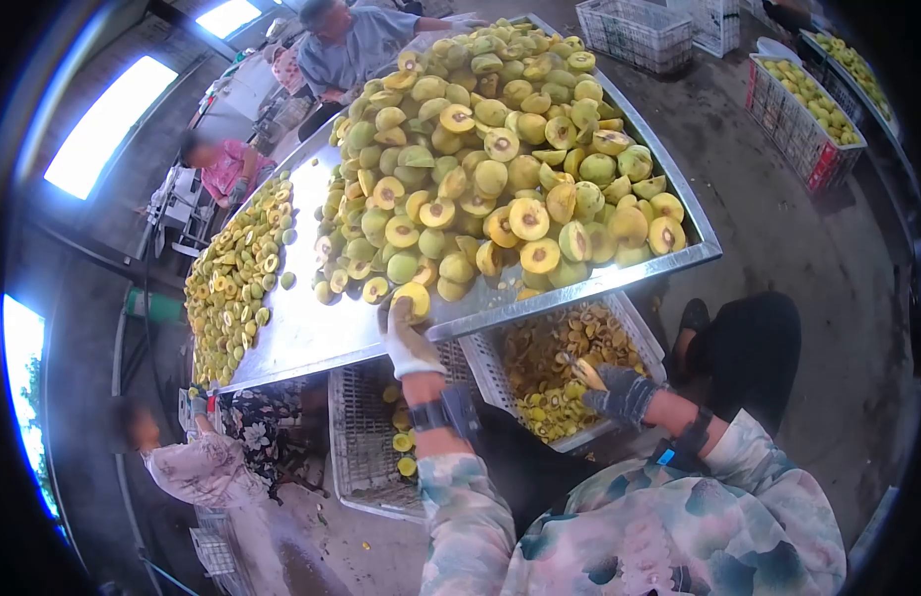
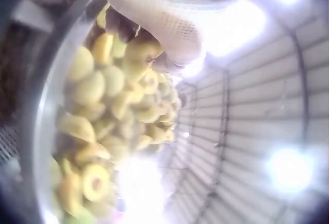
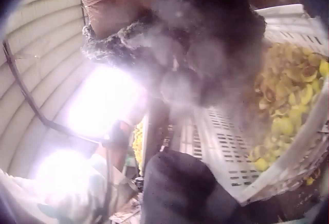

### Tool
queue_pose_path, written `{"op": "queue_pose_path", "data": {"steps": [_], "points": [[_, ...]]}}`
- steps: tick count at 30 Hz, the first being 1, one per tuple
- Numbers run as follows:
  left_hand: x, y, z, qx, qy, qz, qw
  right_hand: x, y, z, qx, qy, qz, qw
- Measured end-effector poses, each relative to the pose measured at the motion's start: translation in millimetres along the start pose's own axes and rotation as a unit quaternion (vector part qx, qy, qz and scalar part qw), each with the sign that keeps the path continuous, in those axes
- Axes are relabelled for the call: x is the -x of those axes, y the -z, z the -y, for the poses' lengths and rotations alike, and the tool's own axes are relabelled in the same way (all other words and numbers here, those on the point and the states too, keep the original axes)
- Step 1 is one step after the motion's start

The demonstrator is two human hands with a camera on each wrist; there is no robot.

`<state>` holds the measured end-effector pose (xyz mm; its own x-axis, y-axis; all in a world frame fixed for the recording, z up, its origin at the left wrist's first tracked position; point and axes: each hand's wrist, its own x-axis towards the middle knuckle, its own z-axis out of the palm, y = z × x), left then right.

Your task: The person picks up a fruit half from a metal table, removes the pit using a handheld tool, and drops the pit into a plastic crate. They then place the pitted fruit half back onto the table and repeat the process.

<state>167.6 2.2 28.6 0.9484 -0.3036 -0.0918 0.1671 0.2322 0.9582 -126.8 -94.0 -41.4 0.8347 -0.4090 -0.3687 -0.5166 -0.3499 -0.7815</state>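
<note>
At the near rim of the metal tray (image 1: 579, 286), the left hand (image 1: 406, 333), in a white glove, is reaching up to about twelve o'clock from the person's body, its fingers curling round a halved yellow fruit (image 1: 413, 296) at the tray's edge. From the left wrist view the same gloved hand (image 2: 169, 18) is closing on fruit (image 2: 141, 49) at the top of the heap, with more halves lying below it against the tray's curved wall (image 2: 36, 126).

Toward two o'clock from the person, the right hand (image 1: 619, 392), in a dark glove, is hovering over a white plastic crate (image 1: 490, 372) and gripping a pale, narrow tool (image 1: 586, 372); what kind of tool cannot be told. In the right wrist view the dark glove (image 3: 205, 54) is filling most of the frame, blurred, with the crate's slotted wall (image 3: 226, 142) and the yellow pieces (image 3: 288, 100) inside it at three o'clock.

Just left of that crate, a second crate (image 1: 361, 437) is sitting under the tray with a few yellow halves in it. Beyond, the tray is carrying a large heap of green-yellow fruit (image 1: 500, 149), some whole and some halved. At nine o'clock another tray (image 1: 237, 278) is holding cut halves, and other people are sitting around the trays.
</note>
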Motion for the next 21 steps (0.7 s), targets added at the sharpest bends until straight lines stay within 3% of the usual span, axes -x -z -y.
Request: {"op": "queue_pose_path", "data": {"steps": [1,2,4,5,10,13,18,21], "points": [[-11.6,14.4,21.7,0.092,0.016,0.029,0.995,-1.6,-1.6,2.7,-0.034,0.025,-0.020,0.999],[-0.1,11.7,20.4,0.090,0.017,0.028,0.995,0.7,2.8,15.5,-0.034,0.024,-0.018,0.999],[33.1,-2.4,25.9,0.318,0.106,0.088,0.938,9.8,13.6,39.8,-0.036,0.098,-0.056,0.993],[47.5,-10.0,25.8,0.341,0.131,0.070,0.928,4.0,9.7,40.6,-0.025,0.113,-0.044,0.992],[98.2,-36.1,22.9,0.343,0.166,0.067,0.922,26.3,23.0,71.0,-0.052,0.159,-0.056,0.984],[116.6,-42.2,21.5,0.215,0.054,0.137,0.965,31.0,21.2,76.4,-0.063,0.162,-0.072,0.982],[138.2,-37.8,22.3,0.156,0.065,0.138,0.976,32.8,12.3,78.8,-0.014,0.112,-0.052,0.992],[152.6,-42.0,14.8,0.072,0.029,0.113,0.991,29.0,0.9,72.1,-0.023,0.149,-0.067,0.986]]}}
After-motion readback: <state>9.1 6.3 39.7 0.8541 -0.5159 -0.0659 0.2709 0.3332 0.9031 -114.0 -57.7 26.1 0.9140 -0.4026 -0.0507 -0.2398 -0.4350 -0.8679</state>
